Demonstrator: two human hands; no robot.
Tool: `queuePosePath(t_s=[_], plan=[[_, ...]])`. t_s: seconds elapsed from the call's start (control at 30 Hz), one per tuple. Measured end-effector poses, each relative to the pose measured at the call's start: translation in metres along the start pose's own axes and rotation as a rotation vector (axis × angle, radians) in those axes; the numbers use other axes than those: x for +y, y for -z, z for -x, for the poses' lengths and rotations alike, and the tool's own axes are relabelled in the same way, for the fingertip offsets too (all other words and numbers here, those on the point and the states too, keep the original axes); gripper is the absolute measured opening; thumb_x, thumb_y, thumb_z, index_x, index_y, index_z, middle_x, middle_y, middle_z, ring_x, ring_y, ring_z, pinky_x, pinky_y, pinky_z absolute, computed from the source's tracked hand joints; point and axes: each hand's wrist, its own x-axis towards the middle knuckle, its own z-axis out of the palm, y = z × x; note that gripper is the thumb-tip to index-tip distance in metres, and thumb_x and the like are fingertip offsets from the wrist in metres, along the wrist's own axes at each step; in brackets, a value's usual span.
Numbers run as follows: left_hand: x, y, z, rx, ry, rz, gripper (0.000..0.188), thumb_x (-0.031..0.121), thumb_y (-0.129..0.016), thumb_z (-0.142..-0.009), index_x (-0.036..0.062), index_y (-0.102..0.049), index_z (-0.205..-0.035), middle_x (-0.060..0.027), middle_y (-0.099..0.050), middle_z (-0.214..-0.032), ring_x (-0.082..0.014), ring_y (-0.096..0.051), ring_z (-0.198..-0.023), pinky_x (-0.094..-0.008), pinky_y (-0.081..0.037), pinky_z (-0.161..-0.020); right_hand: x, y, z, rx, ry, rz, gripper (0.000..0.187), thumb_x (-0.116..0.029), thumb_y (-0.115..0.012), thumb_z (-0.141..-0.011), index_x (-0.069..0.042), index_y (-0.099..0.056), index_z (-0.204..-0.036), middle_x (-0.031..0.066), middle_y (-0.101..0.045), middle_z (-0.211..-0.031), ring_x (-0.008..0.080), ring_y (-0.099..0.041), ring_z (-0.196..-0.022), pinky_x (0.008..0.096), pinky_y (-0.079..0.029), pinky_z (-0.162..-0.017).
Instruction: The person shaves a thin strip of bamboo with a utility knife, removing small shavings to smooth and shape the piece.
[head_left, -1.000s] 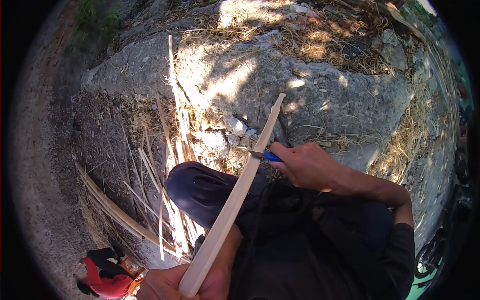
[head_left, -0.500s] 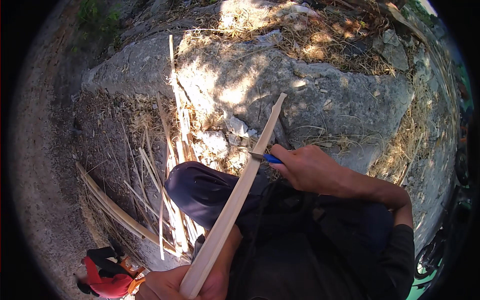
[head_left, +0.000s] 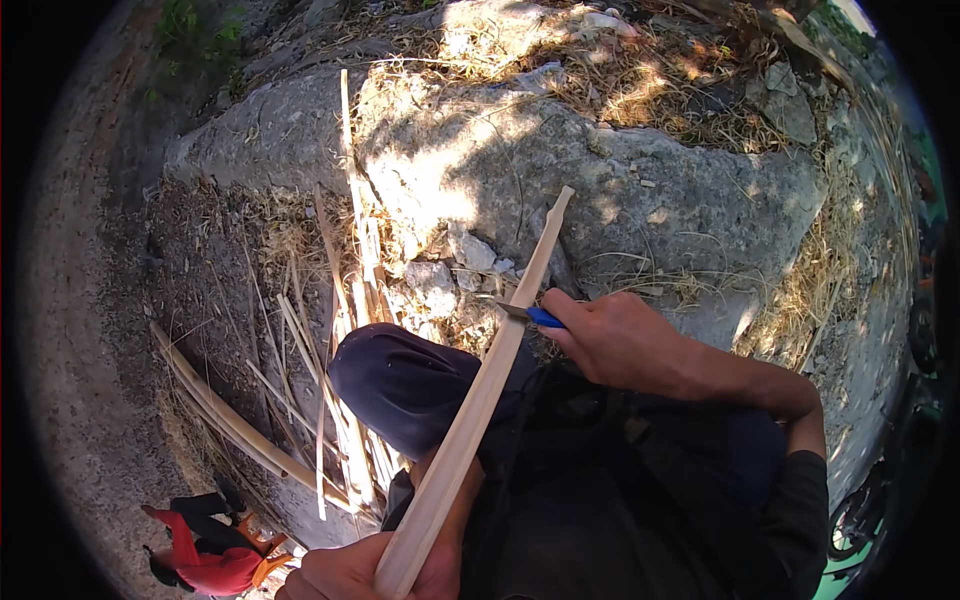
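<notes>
A long pale strip of wood (head_left: 470, 405), notched near its narrow far tip, slants from the lower left up across my lap. My left hand (head_left: 345, 570) is closed around its broad near end. In my right hand (head_left: 620, 340) is a knife (head_left: 543, 317) with a blue handle, gripped between thumb and curled fingers. Its short blade lies across the strip, a little beyond my knee, and touches the upper face. Part of the handle is hidden inside my fist.
Split strips (head_left: 355, 430) lie heaped left of my dark-trousered knee (head_left: 400, 380). Curved poles (head_left: 235, 425) rest further left. A large rough rock (head_left: 660, 190) fills the far side, with dry grass (head_left: 680, 90) behind. A person in red (head_left: 215, 565) sits at lower left.
My left hand and the strip's near end have shifted slightly right and up. The knife stays at nearly the same place across the wood. The person in red has moved an arm.
</notes>
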Motion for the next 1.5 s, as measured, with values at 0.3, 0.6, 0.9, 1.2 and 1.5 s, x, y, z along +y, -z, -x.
queuePosePath(t_s=[0.3,0.6,0.9,1.2,1.5], plan=[[0.001,-0.005,0.001,0.019,0.013,-0.054,0.036,0.025,-0.052,-0.110,0.0152,-0.044,-0.077,0.0111,-0.037,-0.056,0.0030,-0.033,-0.040,-0.0168,-0.020,-0.038,0.006,-0.003,-0.001,-0.076,-0.041,0.009,0.031,-0.030,-0.053,-0.107,-0.003,-0.046,-0.121,0.0239,-0.067,-0.071,0.0498,-0.067,-0.068,0.0606,-0.051,-0.061],[-0.002,-0.009,0.004,0.025,-0.030,-0.059,0.031,0.021,-0.053,-0.110,0.0142,-0.045,-0.080,0.0103,-0.038,-0.058,0.0027,-0.034,-0.041,-0.0180,-0.020,-0.038,0.004,0.001,0.002,-0.024,-0.047,0.035,0.024,-0.027,-0.056,-0.107,-0.005,-0.051,-0.115,0.0218,-0.064,-0.068,0.0467,-0.065,-0.064,0.0561,-0.050,-0.056],[0.000,-0.010,0.001,-0.014,0.052,-0.018,0.040,0.016,-0.048,-0.111,0.0149,-0.039,-0.071,0.0096,-0.037,-0.053,0.0018,-0.033,-0.039,-0.0194,-0.019,-0.038,0.007,0.001,0.000,-0.047,-0.051,0.038,0.025,-0.026,-0.058,-0.105,-0.005,-0.051,-0.117,0.0218,-0.065,-0.069,0.0463,-0.066,-0.065,0.0559,-0.050,-0.057],[0.002,-0.009,0.001,-0.035,0.069,-0.011,0.044,0.020,-0.046,-0.112,0.0152,-0.039,-0.069,0.0095,-0.037,-0.052,0.0013,-0.032,-0.038,-0.0190,-0.019,-0.038,0.005,0.005,-0.001,-0.089,-0.036,0.008,0.030,-0.031,-0.053,-0.107,-0.004,-0.047,-0.116,0.0235,-0.066,-0.069,0.0501,-0.066,-0.067,0.0610,-0.050,-0.060],[-0.001,-0.009,0.002,-0.041,0.046,-0.009,0.044,0.020,-0.044,-0.113,0.0150,-0.039,-0.070,0.0097,-0.036,-0.053,0.0013,-0.032,-0.038,-0.0193,-0.019,-0.038,0.007,0.000,-0.001,-0.082,-0.053,0.034,0.030,-0.032,-0.053,-0.108,-0.004,-0.047,-0.116,0.0230,-0.066,-0.069,0.0501,-0.066,-0.067,0.0600,-0.050,-0.060]])
